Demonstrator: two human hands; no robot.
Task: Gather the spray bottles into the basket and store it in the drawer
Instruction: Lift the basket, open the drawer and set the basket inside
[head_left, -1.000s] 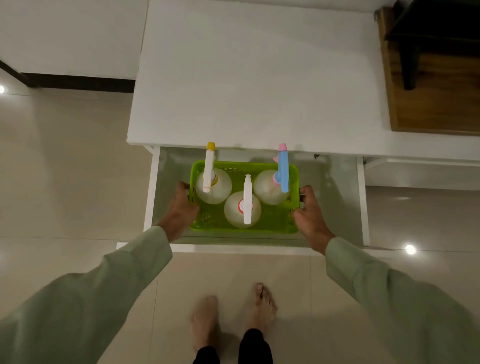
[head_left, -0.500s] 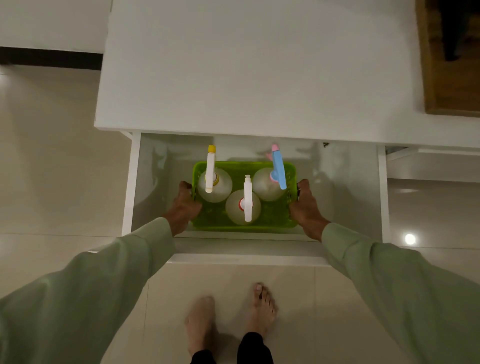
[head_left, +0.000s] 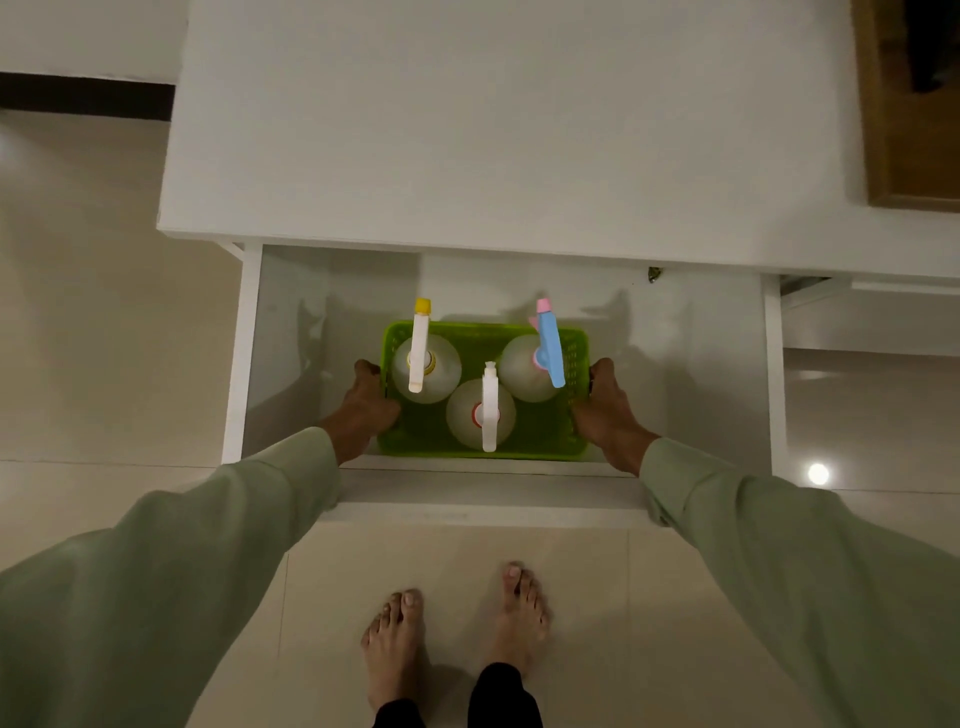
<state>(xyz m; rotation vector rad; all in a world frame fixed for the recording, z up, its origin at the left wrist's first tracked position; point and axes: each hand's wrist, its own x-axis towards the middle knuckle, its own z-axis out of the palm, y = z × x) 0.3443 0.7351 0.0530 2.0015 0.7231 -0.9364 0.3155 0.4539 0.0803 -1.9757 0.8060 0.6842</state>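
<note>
A green plastic basket (head_left: 530, 439) sits low inside the open white drawer (head_left: 291, 364), near its front wall. Three clear spray bottles stand upright in it: one with a white head and yellow nozzle (head_left: 422, 345) at the left, one with an all-white head (head_left: 489, 408) in front, one with a blue head and pink nozzle (head_left: 548, 345) at the right. My left hand (head_left: 366, 402) grips the basket's left end and my right hand (head_left: 602, 408) grips its right end.
The drawer juts out from under a white tabletop (head_left: 493, 130). A wooden surface (head_left: 914, 130) lies at the top right. My bare feet (head_left: 457, 634) stand on the tiled floor just before the drawer front (head_left: 483, 501). A second opening shows at the right (head_left: 872, 322).
The basket with the bottles has gone down deeper into the drawer, both hands still on its ends. My head has leaned further over the drawer.
</note>
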